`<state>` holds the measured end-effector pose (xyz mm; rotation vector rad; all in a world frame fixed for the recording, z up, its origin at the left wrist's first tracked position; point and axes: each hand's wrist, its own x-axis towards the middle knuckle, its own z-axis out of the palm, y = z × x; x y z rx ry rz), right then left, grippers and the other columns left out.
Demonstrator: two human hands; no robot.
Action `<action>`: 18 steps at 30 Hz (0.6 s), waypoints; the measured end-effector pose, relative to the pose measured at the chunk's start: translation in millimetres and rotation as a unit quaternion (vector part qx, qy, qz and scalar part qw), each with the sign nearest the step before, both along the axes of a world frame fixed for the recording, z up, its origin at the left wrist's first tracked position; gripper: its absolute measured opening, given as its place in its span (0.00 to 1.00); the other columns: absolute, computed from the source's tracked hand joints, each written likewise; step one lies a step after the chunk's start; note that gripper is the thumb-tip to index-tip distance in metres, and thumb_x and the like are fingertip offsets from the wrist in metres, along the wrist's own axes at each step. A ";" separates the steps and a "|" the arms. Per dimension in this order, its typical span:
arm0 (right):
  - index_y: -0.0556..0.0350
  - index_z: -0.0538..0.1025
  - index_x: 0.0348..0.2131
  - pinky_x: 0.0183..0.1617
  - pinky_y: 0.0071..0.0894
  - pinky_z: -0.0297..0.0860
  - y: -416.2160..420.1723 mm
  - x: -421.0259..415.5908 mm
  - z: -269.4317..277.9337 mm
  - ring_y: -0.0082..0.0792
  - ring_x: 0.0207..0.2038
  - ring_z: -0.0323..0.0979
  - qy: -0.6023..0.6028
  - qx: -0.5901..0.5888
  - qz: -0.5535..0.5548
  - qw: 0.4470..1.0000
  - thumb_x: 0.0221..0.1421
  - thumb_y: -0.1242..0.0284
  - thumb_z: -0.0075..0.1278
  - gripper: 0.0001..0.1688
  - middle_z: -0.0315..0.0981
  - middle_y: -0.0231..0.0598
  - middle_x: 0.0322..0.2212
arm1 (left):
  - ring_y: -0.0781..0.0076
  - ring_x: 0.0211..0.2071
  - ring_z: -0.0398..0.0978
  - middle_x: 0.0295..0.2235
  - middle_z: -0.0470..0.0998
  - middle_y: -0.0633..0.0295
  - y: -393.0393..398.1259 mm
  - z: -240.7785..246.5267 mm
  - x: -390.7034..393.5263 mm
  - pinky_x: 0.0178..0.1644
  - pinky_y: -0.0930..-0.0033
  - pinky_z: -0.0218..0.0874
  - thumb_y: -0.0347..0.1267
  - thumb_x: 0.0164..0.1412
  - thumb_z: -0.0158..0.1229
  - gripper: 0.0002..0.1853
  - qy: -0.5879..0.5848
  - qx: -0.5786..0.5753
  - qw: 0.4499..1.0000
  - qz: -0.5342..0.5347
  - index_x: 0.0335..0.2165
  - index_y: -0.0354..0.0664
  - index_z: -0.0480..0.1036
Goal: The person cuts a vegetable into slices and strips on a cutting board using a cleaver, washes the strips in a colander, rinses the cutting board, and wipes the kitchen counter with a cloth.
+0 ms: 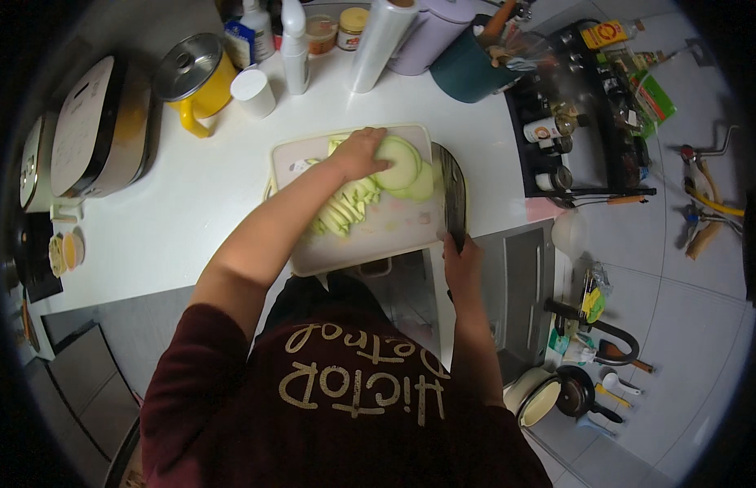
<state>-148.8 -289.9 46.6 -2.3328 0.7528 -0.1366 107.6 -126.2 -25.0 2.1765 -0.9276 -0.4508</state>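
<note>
A white cutting board (366, 247) with a pale green rim lies at the counter's front edge. My left hand (359, 152) rests on the board, its fingers at the left edge of pale green vegetable slices (397, 163), which overlap in a stack. Cut strips of the same vegetable (344, 210) lie in a heap below and left of that hand, partly under my forearm. My right hand (462, 259) grips the handle of a kitchen knife (452, 189). The dark, broad blade points away from me along the board's right end, apart from the slices.
Behind the board stand a yellow pot (201, 79), a white cup (253, 93), a spray bottle (295, 55), a roll of plastic wrap (381, 46) and a dark green utensil holder (469, 67). A black rack with bottles (573, 195) is at right, above the sink (524, 293). Kitchen appliances (88, 128) stand left.
</note>
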 end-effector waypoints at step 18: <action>0.69 0.73 0.28 0.30 0.47 0.66 -25.5 -45.1 2.0 0.57 0.27 0.72 0.037 0.041 -0.049 0.997 0.57 0.64 0.49 0.20 0.72 0.58 0.22 | 0.61 0.50 0.70 0.49 0.72 0.53 -51.1 16.1 47.4 0.57 0.62 0.61 0.25 0.43 0.69 0.39 0.548 -0.064 0.832 -0.047 0.55 0.38 0.61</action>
